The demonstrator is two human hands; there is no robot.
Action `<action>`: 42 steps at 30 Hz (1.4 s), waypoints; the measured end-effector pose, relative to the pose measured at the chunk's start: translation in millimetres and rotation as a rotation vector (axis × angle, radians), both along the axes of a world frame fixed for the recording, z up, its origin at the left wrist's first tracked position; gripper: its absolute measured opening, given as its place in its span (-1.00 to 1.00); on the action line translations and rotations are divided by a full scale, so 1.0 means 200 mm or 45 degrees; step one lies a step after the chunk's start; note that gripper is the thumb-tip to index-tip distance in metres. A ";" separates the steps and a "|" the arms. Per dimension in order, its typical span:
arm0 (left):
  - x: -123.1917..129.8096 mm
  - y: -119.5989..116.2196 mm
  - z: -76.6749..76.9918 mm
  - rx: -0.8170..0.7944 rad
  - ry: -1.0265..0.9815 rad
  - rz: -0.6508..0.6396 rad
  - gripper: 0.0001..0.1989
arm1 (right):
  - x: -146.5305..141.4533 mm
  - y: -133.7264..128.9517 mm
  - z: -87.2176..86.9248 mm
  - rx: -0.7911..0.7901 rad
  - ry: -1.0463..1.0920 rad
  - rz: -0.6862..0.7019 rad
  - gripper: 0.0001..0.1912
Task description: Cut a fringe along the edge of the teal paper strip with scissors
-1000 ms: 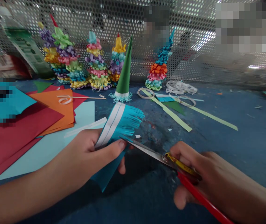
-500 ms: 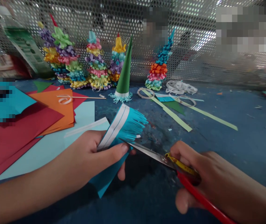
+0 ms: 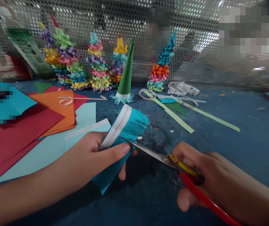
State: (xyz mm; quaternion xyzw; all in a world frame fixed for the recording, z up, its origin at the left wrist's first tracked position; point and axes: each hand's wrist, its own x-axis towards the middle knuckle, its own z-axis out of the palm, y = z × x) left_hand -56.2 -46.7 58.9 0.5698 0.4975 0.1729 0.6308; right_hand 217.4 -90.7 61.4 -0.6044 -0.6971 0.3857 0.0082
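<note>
My left hand [image 3: 108, 157] pinches a blue paper strip [image 3: 114, 175] between thumb and fingers. White double-sided tape [image 3: 117, 125] runs along one edge of the strip, and its upper part is cut into a fine fringe [image 3: 136, 124]. My right hand [image 3: 202, 175] grips scissors [image 3: 156, 154] with red and yellow handles, fingers through the loops. The blades look nearly closed, their tips at the strip's edge just above my left thumb. Beyond my hands stands a green paper cone [image 3: 126, 73] with a pale blue fringe around its base.
Coloured paper sheets [image 3: 52, 110] lie stacked at the left, with a thin stick [image 3: 82, 98] across them. Several fringed paper cones [image 3: 99, 66] line a perforated metal panel [image 3: 205, 59]. Tape rolls [image 3: 147, 94], pale green strips [image 3: 177, 117] and scraps lie at centre right. A bottle [image 3: 27, 50] leans behind.
The loose lower end of the blue strip has shifted up slightly. Both hands stay in nearly the same place, with the scissors still at the strip.
</note>
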 end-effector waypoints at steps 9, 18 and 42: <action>-0.02 0.01 0.00 0.231 0.059 0.032 -0.60 | 0.00 0.00 0.01 0.040 -0.103 0.019 -0.49; 0.00 0.02 0.00 0.204 0.048 0.000 -0.63 | -0.02 -0.01 -0.01 0.006 0.008 0.064 -0.79; -0.03 0.01 -0.03 -0.012 -0.024 -0.125 -0.56 | -0.01 0.02 0.02 0.060 -0.134 0.067 -0.69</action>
